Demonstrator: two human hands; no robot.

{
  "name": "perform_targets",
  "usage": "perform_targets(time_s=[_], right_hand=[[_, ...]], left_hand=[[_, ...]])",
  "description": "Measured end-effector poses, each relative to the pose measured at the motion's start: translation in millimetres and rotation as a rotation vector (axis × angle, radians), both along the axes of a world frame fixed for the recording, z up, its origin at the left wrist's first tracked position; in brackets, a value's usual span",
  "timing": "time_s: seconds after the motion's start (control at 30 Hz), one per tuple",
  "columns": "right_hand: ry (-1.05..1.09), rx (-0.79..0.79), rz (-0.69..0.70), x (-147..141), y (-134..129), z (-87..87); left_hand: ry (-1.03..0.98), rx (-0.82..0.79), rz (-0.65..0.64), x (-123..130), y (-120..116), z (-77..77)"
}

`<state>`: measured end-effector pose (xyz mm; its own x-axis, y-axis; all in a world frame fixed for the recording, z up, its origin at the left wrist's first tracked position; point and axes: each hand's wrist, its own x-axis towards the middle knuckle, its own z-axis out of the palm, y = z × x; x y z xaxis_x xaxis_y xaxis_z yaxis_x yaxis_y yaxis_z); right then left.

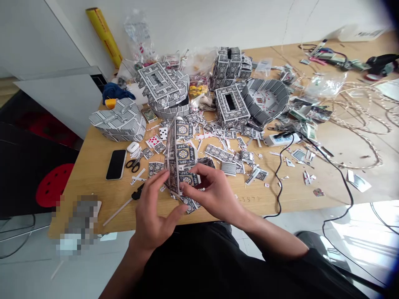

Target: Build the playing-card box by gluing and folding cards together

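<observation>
A flat panel made of patterned playing cards [172,160] stands on edge near the table's front. My left hand [156,205] touches its left side with the fingertips, thumb spread away. On the other side, my right hand [215,191] pinches the panel's lower right edge between thumb and fingers. Patterned cards [187,153] lie just right of the panel, and a small dark card piece [205,162] is partly hidden behind my right hand. Card scraps [218,153] are scattered further right.
Card boxes [232,106] and a heart-shaped card box [120,120] stand toward the back. Black scissors [134,164], a phone [116,164] and a glue gun [137,193] lie left. A power strip [282,139] with black cables and a coiled rope [370,145] are right.
</observation>
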<state>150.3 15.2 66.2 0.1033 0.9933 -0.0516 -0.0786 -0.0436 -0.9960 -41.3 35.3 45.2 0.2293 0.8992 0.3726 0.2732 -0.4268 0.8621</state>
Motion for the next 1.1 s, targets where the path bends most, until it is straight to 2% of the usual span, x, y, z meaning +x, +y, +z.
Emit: perform_targets(time_s=[0.07,0.17,0.37,0.53,0.7,0.8,0.97,1.1], right_hand=[[-0.014,0.017,0.022,0,1,-0.2],[-0.027,0.021,0.050,-1,1,-1.1],[-0.076,0.000,0.062,-3,4,-1.8],[-0.075,-0.020,0.068,-7,7,-2.6],[-0.100,-0.028,0.082,-9,9,-3.5],[-0.119,-0.017,0.079,-11,9,-3.6],[-0.288,0.089,0.064,-17,4,-5.5],[-0.441,0.283,0.044,-25,-3,-12.2]], left_hand=[[0.027,-0.017,-0.008,2,-1,5.5],[0.086,-0.027,-0.037,1,2,4.1],[0.138,0.060,0.059,3,0,-1.7],[0.097,-0.005,0.116,5,1,-2.5],[0.249,0.110,0.093,1,2,-4.5],[0.292,0.120,0.090,-2,2,-5.0],[0.274,0.040,0.013,-10,3,-7.1],[0.210,-0.097,-0.052,-19,8,-11.8]])
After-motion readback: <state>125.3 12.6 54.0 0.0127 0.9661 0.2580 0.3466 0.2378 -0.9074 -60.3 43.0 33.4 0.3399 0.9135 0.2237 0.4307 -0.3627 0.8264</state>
